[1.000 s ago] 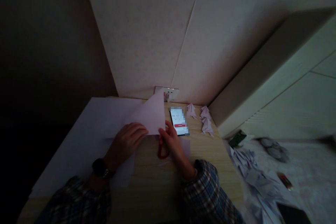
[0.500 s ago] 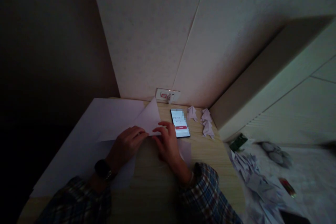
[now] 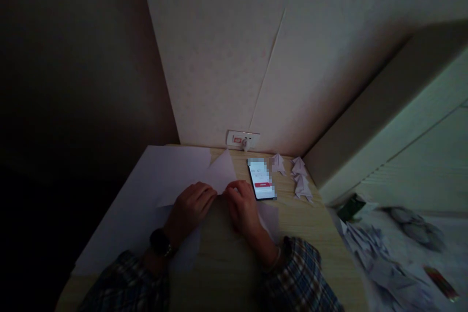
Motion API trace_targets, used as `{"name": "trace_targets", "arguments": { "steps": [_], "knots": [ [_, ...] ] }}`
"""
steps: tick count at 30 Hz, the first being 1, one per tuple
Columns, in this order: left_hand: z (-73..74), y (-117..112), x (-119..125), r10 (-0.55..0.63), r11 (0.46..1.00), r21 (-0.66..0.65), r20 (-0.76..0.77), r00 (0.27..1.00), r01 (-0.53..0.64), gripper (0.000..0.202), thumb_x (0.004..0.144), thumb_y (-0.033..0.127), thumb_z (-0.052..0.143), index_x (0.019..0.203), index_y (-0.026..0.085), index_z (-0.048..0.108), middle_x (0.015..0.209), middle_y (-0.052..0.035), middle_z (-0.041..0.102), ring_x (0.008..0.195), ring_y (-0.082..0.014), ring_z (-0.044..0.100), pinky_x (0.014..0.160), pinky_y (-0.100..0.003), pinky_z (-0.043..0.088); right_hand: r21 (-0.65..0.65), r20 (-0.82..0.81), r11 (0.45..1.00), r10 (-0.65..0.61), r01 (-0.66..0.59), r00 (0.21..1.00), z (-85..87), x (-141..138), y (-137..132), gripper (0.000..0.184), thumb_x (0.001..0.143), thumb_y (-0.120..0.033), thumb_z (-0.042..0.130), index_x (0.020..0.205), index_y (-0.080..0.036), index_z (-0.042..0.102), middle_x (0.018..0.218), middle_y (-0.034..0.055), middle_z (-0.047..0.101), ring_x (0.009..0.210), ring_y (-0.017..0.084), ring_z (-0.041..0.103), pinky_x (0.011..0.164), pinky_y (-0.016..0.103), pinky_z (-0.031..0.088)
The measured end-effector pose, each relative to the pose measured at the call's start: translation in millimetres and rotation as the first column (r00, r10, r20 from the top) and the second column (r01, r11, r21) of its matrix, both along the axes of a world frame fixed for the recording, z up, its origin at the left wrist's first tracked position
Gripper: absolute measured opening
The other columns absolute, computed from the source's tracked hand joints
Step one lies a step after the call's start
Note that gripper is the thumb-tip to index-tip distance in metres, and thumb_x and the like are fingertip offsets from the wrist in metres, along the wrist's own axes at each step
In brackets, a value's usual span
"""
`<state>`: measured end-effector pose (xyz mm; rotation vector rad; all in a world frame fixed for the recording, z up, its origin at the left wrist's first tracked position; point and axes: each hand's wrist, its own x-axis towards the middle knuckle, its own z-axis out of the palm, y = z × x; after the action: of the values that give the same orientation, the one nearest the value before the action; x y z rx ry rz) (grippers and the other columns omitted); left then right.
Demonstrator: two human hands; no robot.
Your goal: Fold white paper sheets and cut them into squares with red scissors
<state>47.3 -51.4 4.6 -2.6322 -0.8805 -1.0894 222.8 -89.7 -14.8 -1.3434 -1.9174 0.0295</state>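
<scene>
Both hands press on a white folded paper sheet lying on a light wooden table. My left hand, with a dark watch on the wrist, has its fingers curled down on the paper's near edge. My right hand sits just beside it, fingers bent and pinching the same edge. The folded flap points up toward the wall. A lit phone lies flat just right of my right hand.
A large white sheet covers the table's left part. Three small folded paper figures stand at the back right, near a wall socket. Crumpled papers and other clutter lie on a surface to the right, below a white cabinet.
The raised paper flap has come down flatter. My right hand moved left onto the paper's edge, close to my left hand, and now covers the red object seen earlier. The view shifted right.
</scene>
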Motion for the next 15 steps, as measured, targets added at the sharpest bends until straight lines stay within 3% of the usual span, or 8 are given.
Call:
{"name": "trace_targets", "arguments": {
  "steps": [10, 15],
  "knots": [
    [-3.8, -0.2, -0.5, 0.001, 1.000, -0.005, -0.059, 0.998, -0.001, 0.028, 0.095, 0.012, 0.049, 0.073, 0.017, 0.065, 0.069, -0.0028, 0.064, 0.067, -0.0176, 0.059, 0.065, -0.030, 0.047, -0.037, 0.020, 0.999, -0.027, 0.028, 0.999, 1.0, 4.2, 4.1, 0.016, 0.093, -0.011, 0.048, 0.089, -0.020, 0.059, 0.089, 0.0066, 0.063, 0.085, 0.024, 0.054, 0.077, 0.035, 0.040],
    [-3.4, -1.7, 1.6, 0.016, 1.000, 0.024, -0.043, 0.999, -0.015, 0.028, 0.097, 0.014, 0.047, 0.075, 0.017, 0.066, 0.070, -0.0033, 0.065, 0.068, -0.0176, 0.060, 0.066, -0.030, 0.047, -0.010, 0.068, 1.000, 0.014, -0.013, 0.998, 1.7, 2.4, 2.2, 0.014, 0.095, -0.013, 0.050, 0.091, -0.020, 0.061, 0.089, 0.0058, 0.064, 0.088, 0.023, 0.055, 0.087, 0.037, 0.038]
  ]
}}
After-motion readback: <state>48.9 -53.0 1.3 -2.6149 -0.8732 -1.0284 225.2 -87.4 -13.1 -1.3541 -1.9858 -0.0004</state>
